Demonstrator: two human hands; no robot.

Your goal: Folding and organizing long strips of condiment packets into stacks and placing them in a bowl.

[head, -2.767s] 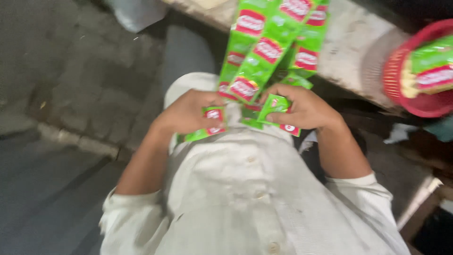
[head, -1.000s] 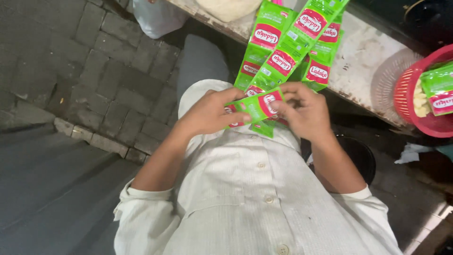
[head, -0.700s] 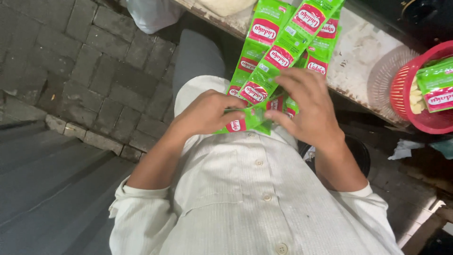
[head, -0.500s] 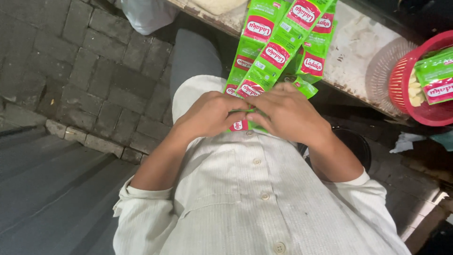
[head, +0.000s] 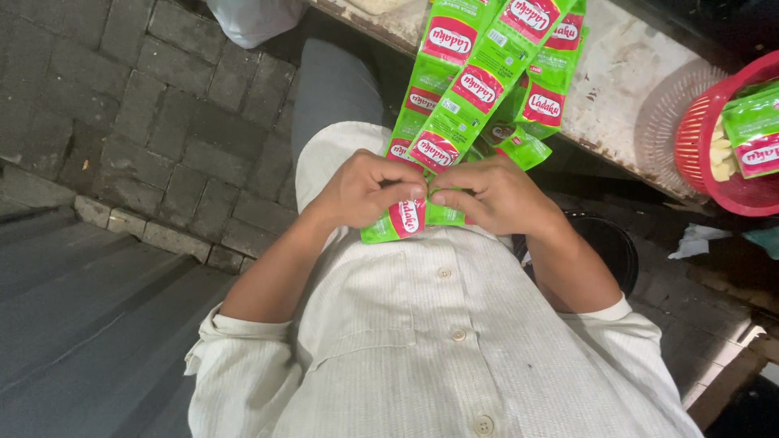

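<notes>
Landmark: the sachet strips (head: pixel 479 81), several green-and-red runs hanging from the top edge toward the chest; an exact count cannot be told where they overlap. Left of the strips, a white bag (head: pixel 256 18) lies on paving. At the strips' lower end, the left hand (head: pixel 365 188) pinches one sachet (head: pixel 402 221) between thumb and fingers; the right hand (head: pixel 495 195) grips the same sachet from the other side, fingertips meeting. Right of the strips, one bench (head: pixel 617 73), then one red basket (head: pixel 718 170) holding more sachets.
</notes>
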